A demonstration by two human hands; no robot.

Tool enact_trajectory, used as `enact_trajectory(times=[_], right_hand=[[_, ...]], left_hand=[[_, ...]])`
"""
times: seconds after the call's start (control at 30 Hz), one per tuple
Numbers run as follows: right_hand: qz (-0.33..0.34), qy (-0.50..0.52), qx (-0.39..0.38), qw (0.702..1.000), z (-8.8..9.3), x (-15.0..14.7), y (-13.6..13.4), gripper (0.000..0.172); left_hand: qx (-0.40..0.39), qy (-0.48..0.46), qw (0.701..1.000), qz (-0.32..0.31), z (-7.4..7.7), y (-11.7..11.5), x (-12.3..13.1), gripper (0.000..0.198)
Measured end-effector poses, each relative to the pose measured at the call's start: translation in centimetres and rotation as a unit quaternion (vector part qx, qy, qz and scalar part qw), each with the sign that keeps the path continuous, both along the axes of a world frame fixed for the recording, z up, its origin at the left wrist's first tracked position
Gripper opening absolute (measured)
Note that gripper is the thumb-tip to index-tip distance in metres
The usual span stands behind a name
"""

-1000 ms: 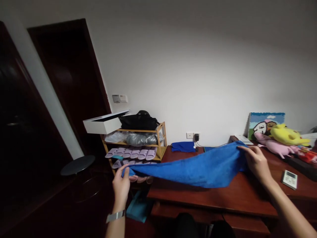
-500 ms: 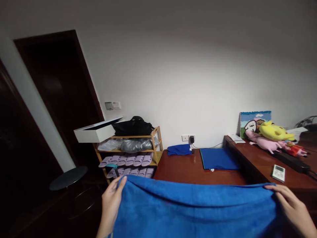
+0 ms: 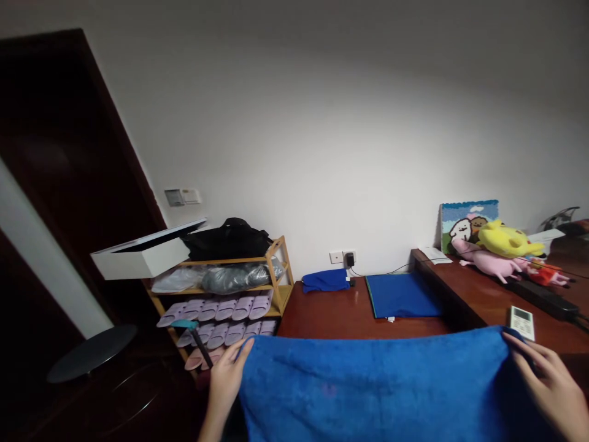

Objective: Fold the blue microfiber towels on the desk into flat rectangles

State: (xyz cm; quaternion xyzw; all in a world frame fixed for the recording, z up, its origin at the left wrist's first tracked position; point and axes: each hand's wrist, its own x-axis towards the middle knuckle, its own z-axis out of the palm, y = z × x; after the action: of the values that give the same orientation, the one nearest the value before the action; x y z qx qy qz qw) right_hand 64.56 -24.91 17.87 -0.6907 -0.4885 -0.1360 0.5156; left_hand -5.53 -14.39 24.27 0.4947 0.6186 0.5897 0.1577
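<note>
A blue towel (image 3: 368, 387) is stretched between my two hands in the lower part of the view, its top edge nearly straight. My left hand (image 3: 229, 371) pinches the upper left corner between thumb and fingers. At the upper right corner, my right hand (image 3: 543, 371) grips the cloth, with its thumb hidden behind the fabric. The towel's lower part runs out of view. Beyond it, a folded blue cloth with a green edge (image 3: 402, 296) lies on the brown wooden table (image 3: 322, 313). A smaller folded blue cloth (image 3: 326, 280) rests near the wall.
To the left stands a wooden shoe rack (image 3: 278, 282) with lilac slippers (image 3: 218, 307), a black bag (image 3: 227, 239) and a white box (image 3: 147, 255). A round stool (image 3: 92, 353) is lower left. Plush toys (image 3: 508, 239) and a white remote-like device (image 3: 522, 322) lie on the raised right surface.
The towel's sagging top fold has been pulled taut and looks flatter. My left hand has moved slightly right and down in the view. The camera has turned a little to the right.
</note>
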Motion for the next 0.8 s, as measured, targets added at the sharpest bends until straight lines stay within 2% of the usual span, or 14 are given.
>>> enact_trajectory(times=[0.07,0.13,0.23,0.33,0.43,0.5,0.57,0.67,0.8], right_hand=[[0.033,0.012,-0.025,0.999,-0.8,0.3,4.5,0.054],[0.057,0.014,-0.058,0.997,-2.4,0.3,9.4,0.053],[0.088,0.019,-0.138,0.986,-6.2,-0.7,15.9,0.051],[0.071,0.012,-0.234,0.970,-10.6,-2.7,19.9,0.052],[0.022,-0.052,-0.286,0.957,-14.8,-4.7,20.9,0.054],[0.041,-0.105,-0.291,0.950,-17.1,-5.8,20.3,0.056],[0.076,-0.140,-0.307,0.938,-18.8,-6.7,19.4,0.059],[0.083,-0.150,-0.376,0.911,-20.0,-7.5,18.7,0.066],[0.064,-0.144,-0.456,0.876,-19.5,-8.0,19.7,0.070]], left_hand=[[0.003,0.064,0.998,-0.015,-1.6,4.2,0.6,0.063],[-0.005,0.127,0.991,-0.029,-3.8,8.6,1.3,0.065],[-0.033,0.178,0.983,-0.039,-7.5,14.3,2.6,0.056],[-0.068,0.205,0.976,-0.025,-11.4,17.7,3.9,0.044],[-0.078,0.240,0.968,-0.003,-15.0,18.3,5.1,0.043],[-0.066,0.304,0.950,-0.031,-17.3,17.6,5.5,0.044],[-0.062,0.387,0.916,-0.084,-19.3,16.6,5.6,0.045],[-0.100,0.472,0.867,-0.128,-21.6,15.9,5.1,0.049],[-0.157,0.506,0.840,-0.116,-22.8,17.3,4.6,0.054]])
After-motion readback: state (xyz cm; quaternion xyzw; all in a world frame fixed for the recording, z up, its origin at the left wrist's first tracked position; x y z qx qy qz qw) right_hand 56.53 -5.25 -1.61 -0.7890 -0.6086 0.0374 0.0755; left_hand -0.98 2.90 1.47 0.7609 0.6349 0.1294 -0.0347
